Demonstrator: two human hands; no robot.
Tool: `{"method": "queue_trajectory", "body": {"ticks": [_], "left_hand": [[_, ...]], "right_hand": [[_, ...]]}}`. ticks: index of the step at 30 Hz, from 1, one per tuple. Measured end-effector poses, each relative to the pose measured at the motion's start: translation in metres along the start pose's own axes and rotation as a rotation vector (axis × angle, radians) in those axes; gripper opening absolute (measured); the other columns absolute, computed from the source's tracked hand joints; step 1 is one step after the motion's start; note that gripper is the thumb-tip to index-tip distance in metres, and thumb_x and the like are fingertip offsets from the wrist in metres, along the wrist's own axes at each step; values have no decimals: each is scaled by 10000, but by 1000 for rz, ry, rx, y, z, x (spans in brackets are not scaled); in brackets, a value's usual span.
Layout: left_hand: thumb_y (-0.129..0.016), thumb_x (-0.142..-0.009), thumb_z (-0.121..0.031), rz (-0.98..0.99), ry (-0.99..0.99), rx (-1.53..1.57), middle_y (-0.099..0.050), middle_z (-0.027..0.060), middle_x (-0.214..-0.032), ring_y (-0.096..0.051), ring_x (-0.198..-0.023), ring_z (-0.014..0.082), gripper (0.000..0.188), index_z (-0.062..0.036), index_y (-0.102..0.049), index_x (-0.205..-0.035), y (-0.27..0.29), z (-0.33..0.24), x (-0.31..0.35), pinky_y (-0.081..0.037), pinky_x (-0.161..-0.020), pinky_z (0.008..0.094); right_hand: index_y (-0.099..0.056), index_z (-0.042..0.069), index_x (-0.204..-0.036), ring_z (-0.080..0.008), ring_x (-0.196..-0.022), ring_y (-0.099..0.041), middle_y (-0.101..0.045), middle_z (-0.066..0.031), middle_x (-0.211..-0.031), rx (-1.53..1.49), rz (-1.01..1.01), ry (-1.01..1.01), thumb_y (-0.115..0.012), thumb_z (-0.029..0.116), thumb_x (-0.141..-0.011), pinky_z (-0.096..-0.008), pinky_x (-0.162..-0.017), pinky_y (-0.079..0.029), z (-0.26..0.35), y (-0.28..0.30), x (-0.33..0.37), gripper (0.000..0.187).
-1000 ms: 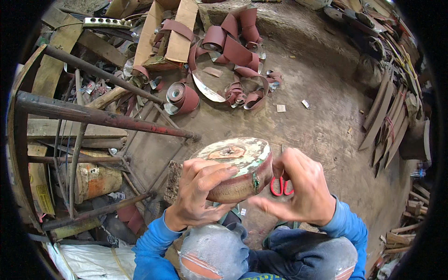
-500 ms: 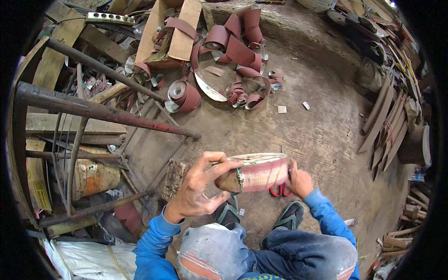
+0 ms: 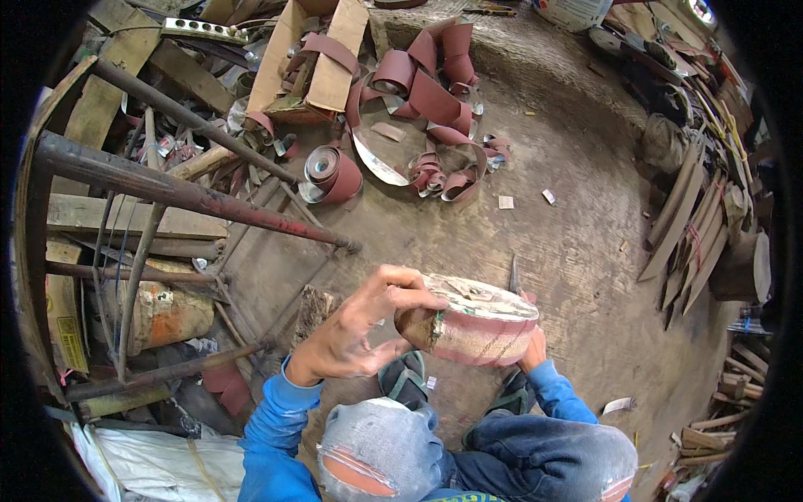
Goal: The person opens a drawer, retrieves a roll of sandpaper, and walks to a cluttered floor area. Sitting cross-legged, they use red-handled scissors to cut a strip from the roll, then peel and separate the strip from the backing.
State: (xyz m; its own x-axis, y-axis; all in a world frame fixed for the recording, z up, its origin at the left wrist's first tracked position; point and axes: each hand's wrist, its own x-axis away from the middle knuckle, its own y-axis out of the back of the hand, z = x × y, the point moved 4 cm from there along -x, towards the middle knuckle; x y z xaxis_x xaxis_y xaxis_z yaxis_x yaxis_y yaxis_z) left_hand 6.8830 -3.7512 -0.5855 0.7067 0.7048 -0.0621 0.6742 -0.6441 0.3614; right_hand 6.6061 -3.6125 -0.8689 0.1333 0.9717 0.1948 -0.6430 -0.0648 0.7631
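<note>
While L hand [image 3: 355, 322] loosely grips the thick, flaky-topped, gritty-rimmed disc [image 3: 478, 330], R hand [image 3: 534, 351] is half hidden, can't tell its grip tbh.

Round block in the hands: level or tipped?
Tipped: between the left hand and right hand, the round block shows its rim broadly, its pale face only as a narrow oval.

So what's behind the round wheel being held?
Past the far edge of the round wheel, a pointed metal blade shows. The right hand is partly visible at the wheel's right side; the rest of it, and anything else directly behind, is covered.
</note>
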Motion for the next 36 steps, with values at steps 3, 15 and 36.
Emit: {"method": "queue_trajectory", "body": {"ticks": [3, 15, 36], "left_hand": [[-725, -638, 87, 18, -72, 12, -549, 113, -1241, -565, -1203, 299, 590, -92, -621, -1190, -7, -1, -3, -361, -1141, 506], [-821, -612, 61, -33, -339, -48, -628, 115, -1257, -624, -1154, 334, 614, -146, -629, -1156, -11, -9, -6, -411, -1112, 568], [-400, -1036, -511, 26, 204, 1541, -663, 188, -1036, -662, -922, 296, 540, -13, -576, -1150, -40, 147, -86, -555, -800, 422]], "right_hand": [[-251, 69, -1500, -427, -818, -678, -676, -260, -932, -104, -45, -12, -739, 312, -822, -491, -690, -529, -4, 0, -5, 870], [-479, 98, -1341, -289, -767, -686, -663, -160, -765, -298, 158, -52, -694, 265, -897, -426, -676, -497, 45, 77, -56, 521], [-267, -10, -1469, -249, -744, -710, -652, -151, -762, -345, 276, -229, -787, 212, -742, -382, -641, -541, 0, 22, -18, 922]]}}
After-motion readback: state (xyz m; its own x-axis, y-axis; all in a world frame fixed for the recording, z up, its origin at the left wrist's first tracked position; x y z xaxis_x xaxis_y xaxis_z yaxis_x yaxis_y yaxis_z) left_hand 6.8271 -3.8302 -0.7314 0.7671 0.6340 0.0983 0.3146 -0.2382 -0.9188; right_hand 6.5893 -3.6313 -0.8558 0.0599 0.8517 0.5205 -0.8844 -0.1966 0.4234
